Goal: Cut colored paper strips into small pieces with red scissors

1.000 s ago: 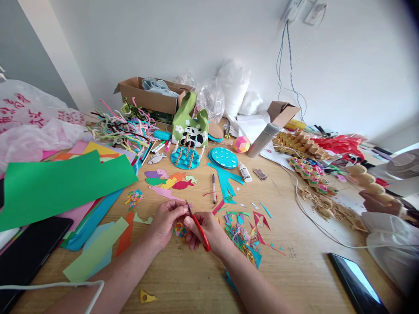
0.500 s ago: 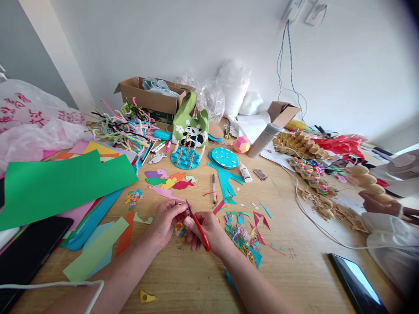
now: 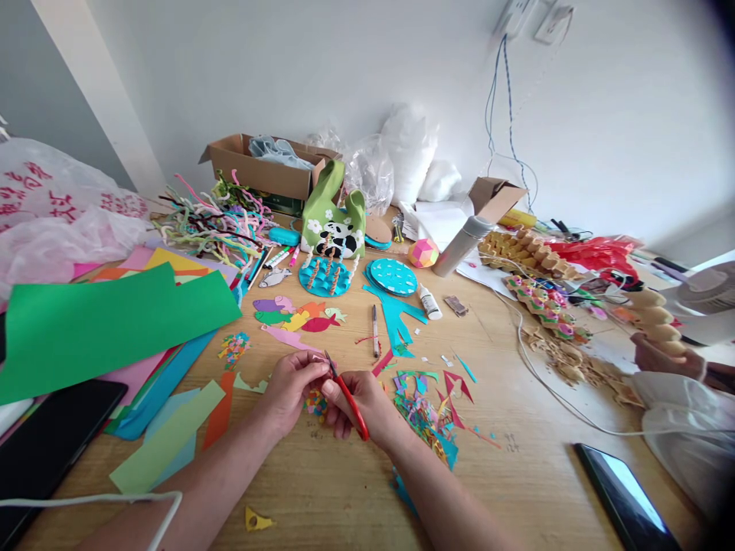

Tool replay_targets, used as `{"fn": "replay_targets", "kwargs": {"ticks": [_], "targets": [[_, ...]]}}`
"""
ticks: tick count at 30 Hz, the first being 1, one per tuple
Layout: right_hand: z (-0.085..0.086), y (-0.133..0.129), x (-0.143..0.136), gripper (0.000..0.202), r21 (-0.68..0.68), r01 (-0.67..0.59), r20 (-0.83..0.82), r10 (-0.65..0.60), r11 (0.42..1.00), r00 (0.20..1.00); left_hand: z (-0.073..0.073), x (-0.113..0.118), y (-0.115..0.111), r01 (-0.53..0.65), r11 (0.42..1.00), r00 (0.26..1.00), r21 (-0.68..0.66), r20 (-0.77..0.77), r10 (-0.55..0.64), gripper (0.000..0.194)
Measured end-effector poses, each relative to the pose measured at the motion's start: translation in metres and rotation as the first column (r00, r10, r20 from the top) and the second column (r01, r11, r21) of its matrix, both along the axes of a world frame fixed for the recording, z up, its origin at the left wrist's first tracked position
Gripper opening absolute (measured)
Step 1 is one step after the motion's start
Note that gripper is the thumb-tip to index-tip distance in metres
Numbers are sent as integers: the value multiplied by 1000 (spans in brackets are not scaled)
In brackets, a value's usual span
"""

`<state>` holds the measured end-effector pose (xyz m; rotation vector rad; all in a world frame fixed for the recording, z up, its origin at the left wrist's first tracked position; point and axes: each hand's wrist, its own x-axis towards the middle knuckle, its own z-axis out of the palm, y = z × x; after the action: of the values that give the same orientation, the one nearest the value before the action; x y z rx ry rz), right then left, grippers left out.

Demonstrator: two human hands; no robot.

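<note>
My right hand (image 3: 360, 405) is closed around the red handles of a pair of scissors (image 3: 351, 404), whose dark blades point up and left. Just left of the blades, my left hand (image 3: 297, 383) pinches a small piece of pinkish paper, mostly hidden by the fingers. Under the hands lies a small heap of colourful paper bits (image 3: 315, 402). Beyond them are several cut paper fish (image 3: 298, 314) in purple, yellow, orange and red. A pile of paper scraps (image 3: 422, 413) lies beside my right wrist.
Green paper sheets (image 3: 115, 321) and a black tablet-like device (image 3: 57, 436) lie left. A pen (image 3: 375, 330), glue bottle (image 3: 430, 302) and metal flask (image 3: 462, 246) stand or lie beyond. At right are a phone (image 3: 625, 497) and another person's hand (image 3: 666, 358) holding an egg-carton strip (image 3: 654, 317).
My hands stay nearly in place, the scissors blades shifting very slightly by the left fingertips. At the right, the other person's hand and the egg-carton strip have moved a little to the right.
</note>
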<state>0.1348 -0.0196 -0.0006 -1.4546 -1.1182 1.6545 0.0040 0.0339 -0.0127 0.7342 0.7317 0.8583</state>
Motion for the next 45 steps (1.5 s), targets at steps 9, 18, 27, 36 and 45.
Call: {"fn": "replay_targets", "kwargs": {"ticks": [9,18,27,36,45], "targets": [[-5,-1,1,56,20,0,-34,0,1000,999,1,0,1,-64,997,998,-42,-16,64,14],[-4,0,0,55,12,5,-50,-4,1000,999,2,1,1,-56,998,998,-39,-25,55,13],[-6,0,2,53,25,11,-60,-9,1000,998,4,1,0,-33,999,999,-37,-38,32,16],[-3,0,1,53,15,9,-48,-8,1000,999,5,0,0,-30,999,999,-34,-30,29,15],[-7,-1,2,50,30,12,-56,-10,999,998,2,0,1,-66,996,997,-60,-42,63,16]]}}
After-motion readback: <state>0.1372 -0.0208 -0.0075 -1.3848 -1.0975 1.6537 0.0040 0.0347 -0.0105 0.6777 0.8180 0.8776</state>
